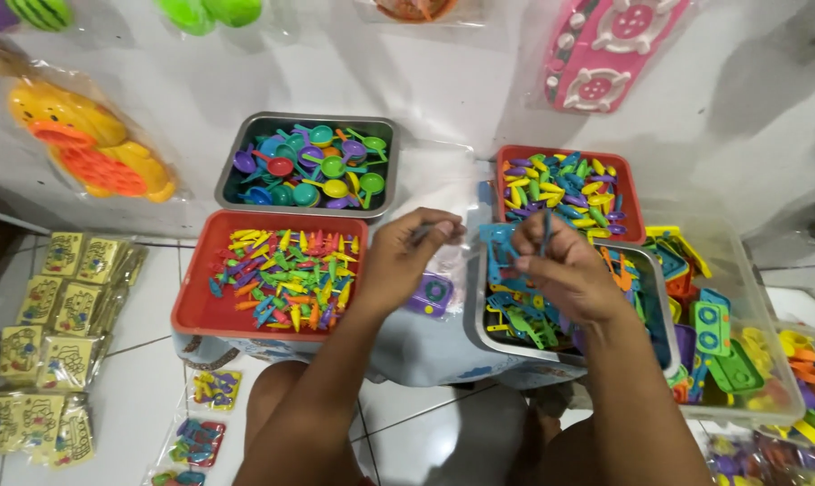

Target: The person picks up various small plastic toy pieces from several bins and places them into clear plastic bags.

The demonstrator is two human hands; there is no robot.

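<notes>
Hands meet over the clear plastic bag (443,270): left hand (398,261) pinches its top edge shut between thumb and fingers, right hand (560,270) grips the other edge along with a thin blue piece (546,229). Inside the bag sits a purple toy (432,294). Left of the bag, a red tray (196,310) of small coloured bits; right of it, a metal tray (657,297) of blue pieces; behind it, a metal tray of toy spoons (310,166).

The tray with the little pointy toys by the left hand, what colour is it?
Red tray, seen clearly in the head view.
</notes>
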